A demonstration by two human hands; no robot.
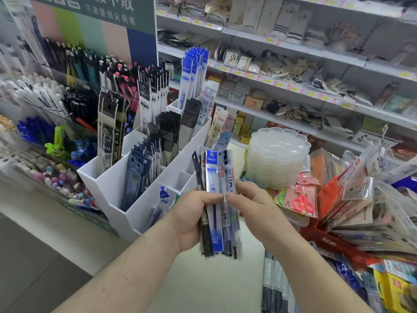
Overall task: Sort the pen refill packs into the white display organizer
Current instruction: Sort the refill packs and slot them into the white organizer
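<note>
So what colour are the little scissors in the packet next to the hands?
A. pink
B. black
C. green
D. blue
A: the scissors, sealed in a packet just to the right of the right hand, have bright pink handles.

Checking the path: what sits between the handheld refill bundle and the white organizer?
Nothing: in the head view, the refill bundle directly overlaps the white display organizer.
</note>
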